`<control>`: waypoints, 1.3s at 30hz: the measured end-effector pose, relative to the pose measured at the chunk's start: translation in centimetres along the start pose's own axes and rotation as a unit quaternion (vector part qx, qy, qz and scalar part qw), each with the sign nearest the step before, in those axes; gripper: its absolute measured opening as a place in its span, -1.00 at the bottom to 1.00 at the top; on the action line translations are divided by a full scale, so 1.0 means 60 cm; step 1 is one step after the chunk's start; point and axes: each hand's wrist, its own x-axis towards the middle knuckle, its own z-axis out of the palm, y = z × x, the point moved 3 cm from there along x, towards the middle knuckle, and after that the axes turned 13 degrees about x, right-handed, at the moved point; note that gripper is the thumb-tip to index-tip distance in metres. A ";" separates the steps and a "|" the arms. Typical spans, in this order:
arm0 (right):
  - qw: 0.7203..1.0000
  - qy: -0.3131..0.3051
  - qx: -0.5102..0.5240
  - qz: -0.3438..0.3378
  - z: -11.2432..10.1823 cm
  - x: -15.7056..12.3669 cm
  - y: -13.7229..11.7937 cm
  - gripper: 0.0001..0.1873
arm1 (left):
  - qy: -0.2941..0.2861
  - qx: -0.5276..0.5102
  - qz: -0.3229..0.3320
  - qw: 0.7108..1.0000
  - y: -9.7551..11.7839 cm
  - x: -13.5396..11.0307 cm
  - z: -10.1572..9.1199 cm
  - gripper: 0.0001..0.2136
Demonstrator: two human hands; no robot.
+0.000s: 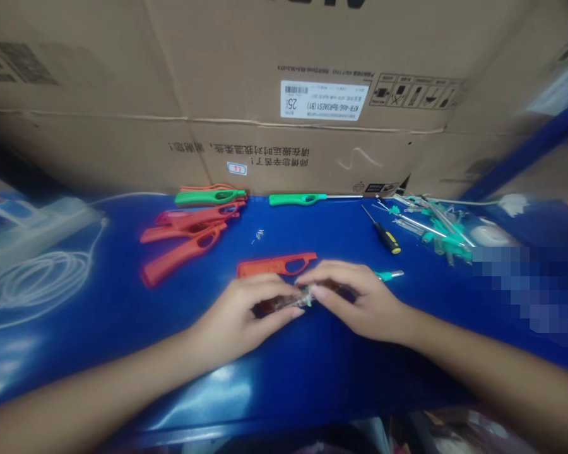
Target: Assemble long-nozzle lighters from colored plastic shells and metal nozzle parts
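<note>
Upside-down on cardboard box (pixel 123 145): white label (pixel 324 99) with "KFR-46G/BpR3AES1 (B1)" and "25", small sticker (pixel 236 168) "37", printed Chinese lines (pixel 246 156).

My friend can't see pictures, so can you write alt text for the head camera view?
Left hand and right hand together pinch a small clear part over a blue table. Orange shells, a screwdriver and cardboard boxes lie behind.

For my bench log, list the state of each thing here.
Left hand: pinching clear part.
Right hand: pinching the same part.
Orange shell: open half, lying flat.
Green lighter: assembled, lying flat.
Screwdriver: lying untouched.
Cable: coiled.
</note>
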 end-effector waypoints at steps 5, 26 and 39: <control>0.996 -0.044 -0.073 0.022 -0.017 0.001 0.001 -0.87 | 0.005 -0.021 -0.069 0.997 -0.009 -0.002 -0.003 -0.86; 0.929 -0.026 0.205 0.308 -0.006 -0.003 0.051 -0.65 | -0.021 -0.048 -0.154 0.987 -0.026 0.000 0.002 -0.80; 0.916 -0.015 0.248 0.314 -0.006 0.001 0.053 -0.62 | -0.010 -0.032 -0.112 0.993 -0.019 0.000 0.001 -0.86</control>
